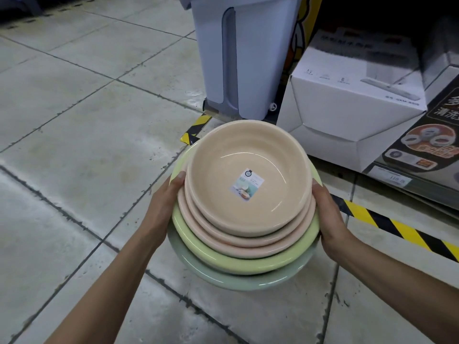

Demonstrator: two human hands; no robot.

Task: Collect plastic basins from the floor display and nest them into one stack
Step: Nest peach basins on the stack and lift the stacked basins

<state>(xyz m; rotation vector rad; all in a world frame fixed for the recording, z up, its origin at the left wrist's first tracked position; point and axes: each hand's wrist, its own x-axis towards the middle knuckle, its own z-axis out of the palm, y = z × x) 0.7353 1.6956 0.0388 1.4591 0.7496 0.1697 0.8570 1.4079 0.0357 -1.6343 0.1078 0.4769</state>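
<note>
Basin stack (pixel 248 184) between left hand (pixel 166 207), right hand (pixel 328 214)

Flat, even overhead light keeps the floor tiles (pixel 74 115) and the stack of basins (pixel 248 259) bright, with thin curved glare inside the top beige basin (pixel 248 150) and a soft shadow beneath. The far left corner and far right shelving sink to near black. The wide lens bows tile lines at the edges, and print on the white box (pixel 347 100) is smeared.
</note>
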